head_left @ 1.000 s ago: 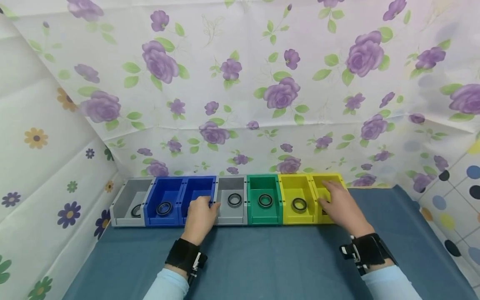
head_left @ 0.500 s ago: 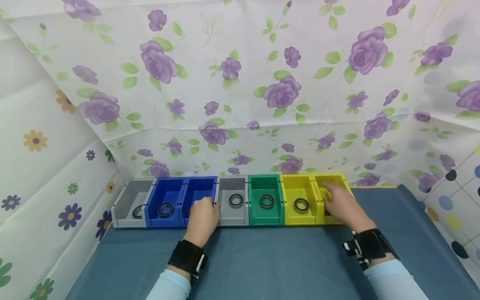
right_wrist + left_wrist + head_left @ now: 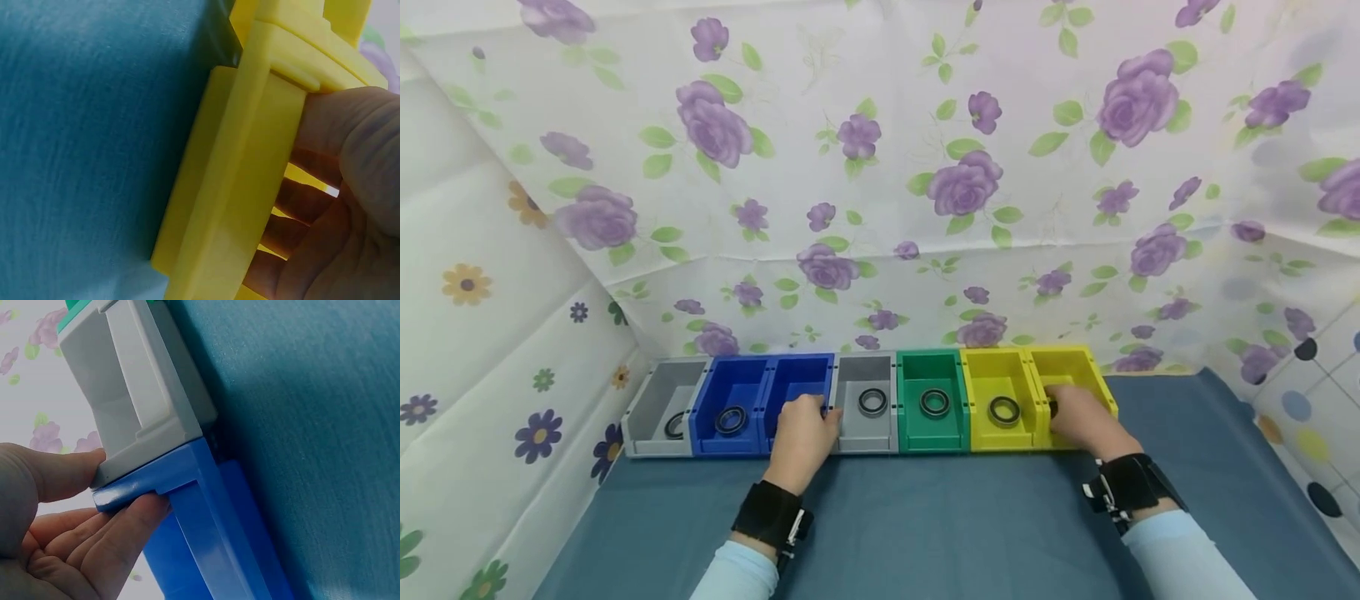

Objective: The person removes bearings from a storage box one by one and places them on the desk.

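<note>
In the head view my left hand [image 3: 805,435] is at the right side of the second blue bin [image 3: 797,375]. Its thumb lies on the wall of the adjoining grey bin [image 3: 153,381] and its fingers are inside the blue one, pinching both walls together in the left wrist view. My right hand [image 3: 1084,418] reaches into the rightmost yellow bin [image 3: 1063,362], fingers curled. A dark bit of a ring-shaped bearing [image 3: 1052,408] shows at its fingertips. In the right wrist view the front wall [image 3: 244,169] hides the fingertips and the bearing.
The bins stand side by side against the flowered backdrop [image 3: 880,167] on a blue cloth [image 3: 940,525]. Single bearings lie in the left grey bin [image 3: 675,426], first blue bin [image 3: 731,420], middle grey bin [image 3: 872,402], green bin [image 3: 934,402] and left yellow bin [image 3: 1003,411].
My right hand has dropped lower in the yellow bin and its fingers have curled in, with the dark bearing edge now at the fingertips. My left hand stays about where it was.
</note>
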A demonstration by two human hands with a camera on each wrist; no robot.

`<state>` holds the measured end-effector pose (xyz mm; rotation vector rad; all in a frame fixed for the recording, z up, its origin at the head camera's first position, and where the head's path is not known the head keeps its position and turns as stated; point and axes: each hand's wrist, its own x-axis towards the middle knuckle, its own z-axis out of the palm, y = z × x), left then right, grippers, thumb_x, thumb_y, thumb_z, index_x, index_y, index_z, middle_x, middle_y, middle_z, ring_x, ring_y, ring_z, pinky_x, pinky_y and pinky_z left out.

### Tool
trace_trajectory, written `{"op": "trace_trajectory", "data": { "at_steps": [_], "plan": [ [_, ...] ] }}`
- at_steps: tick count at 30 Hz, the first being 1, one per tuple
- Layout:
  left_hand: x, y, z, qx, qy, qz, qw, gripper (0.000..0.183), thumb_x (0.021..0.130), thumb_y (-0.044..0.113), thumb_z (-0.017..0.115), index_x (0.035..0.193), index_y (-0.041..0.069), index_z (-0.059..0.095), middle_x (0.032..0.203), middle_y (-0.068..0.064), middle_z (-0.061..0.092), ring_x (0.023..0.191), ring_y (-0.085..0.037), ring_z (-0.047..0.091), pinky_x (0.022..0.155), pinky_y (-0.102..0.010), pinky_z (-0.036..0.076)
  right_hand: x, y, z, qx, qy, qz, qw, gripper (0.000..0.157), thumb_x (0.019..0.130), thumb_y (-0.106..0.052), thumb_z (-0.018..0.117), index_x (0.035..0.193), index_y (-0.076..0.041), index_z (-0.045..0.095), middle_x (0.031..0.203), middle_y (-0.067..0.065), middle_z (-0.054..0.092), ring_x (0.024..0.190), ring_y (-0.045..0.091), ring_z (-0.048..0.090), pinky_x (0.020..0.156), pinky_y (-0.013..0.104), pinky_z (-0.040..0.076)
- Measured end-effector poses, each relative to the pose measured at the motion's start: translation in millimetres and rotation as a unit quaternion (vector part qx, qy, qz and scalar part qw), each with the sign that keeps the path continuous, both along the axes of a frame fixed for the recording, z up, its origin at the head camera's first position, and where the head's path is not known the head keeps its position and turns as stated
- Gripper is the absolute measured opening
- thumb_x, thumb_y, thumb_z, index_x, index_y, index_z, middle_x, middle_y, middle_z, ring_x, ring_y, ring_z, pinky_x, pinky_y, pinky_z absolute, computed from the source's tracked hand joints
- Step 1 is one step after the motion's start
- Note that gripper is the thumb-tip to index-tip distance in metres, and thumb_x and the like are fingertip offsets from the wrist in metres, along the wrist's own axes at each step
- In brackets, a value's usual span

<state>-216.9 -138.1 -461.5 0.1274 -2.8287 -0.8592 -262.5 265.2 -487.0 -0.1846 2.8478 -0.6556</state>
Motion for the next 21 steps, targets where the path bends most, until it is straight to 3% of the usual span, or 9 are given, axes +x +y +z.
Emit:
{"op": "trace_trajectory", "data": {
  "at_steps": [7,13,18,21],
  "plan": [
    [2.0,-4,1.4,0.024,0.001,-0.003,0.9997,0.038,0.087,0.023,0.066,0.113,-0.004,0.065,0.111,-0.022,0.066,0.07,-0.015,0.066,0.05,-0.023,0.046,-1.1,-5,-0.1,0.004,-0.007,-0.015,1.0,0.017,0.081,0.003,0.054,0.091,-0.009,0.062,0.07,0.006,0.056,0.061,0.019,0.051,0.056,0.03,0.039],
    [2.0,-4,0.4,0.035,-0.008,-0.001,0.9993,0.039,0.087,0.023,0.066,0.115,-0.004,0.064,0.113,-0.022,0.065,0.07,-0.015,0.065,0.049,-0.023,0.046,4.9,-9,5.8,0.018,-0.007,-0.063,0.998,0.024,0.079,0.001,0.057,0.101,0.001,0.065,0.081,0.015,0.062,0.064,0.022,0.051,0.055,0.03,0.039],
    [1.1,-4,1.6,0.041,-0.007,-0.006,0.9991,0.039,0.086,0.024,0.067,0.114,-0.003,0.065,0.109,-0.02,0.067,0.058,-0.012,0.061,0.045,-0.023,0.041,8.4,-8,8.9,0.027,0.018,-0.074,0.997,0.002,0.077,-0.003,0.061,0.077,-0.003,0.063,0.061,0.007,0.051,0.056,0.02,0.047,0.051,0.029,0.036],
    [1.0,-3,2.2,0.047,-0.009,-0.009,0.9988,0.038,0.086,0.023,0.068,0.114,-0.003,0.065,0.105,-0.019,0.068,0.052,-0.01,0.057,0.044,-0.024,0.04,9.4,-5,8.7,0.027,0.021,-0.072,0.997,0.006,0.077,-0.003,0.061,0.072,-0.005,0.061,0.058,0.005,0.049,0.054,0.019,0.046,0.051,0.029,0.036]
  ]
}}
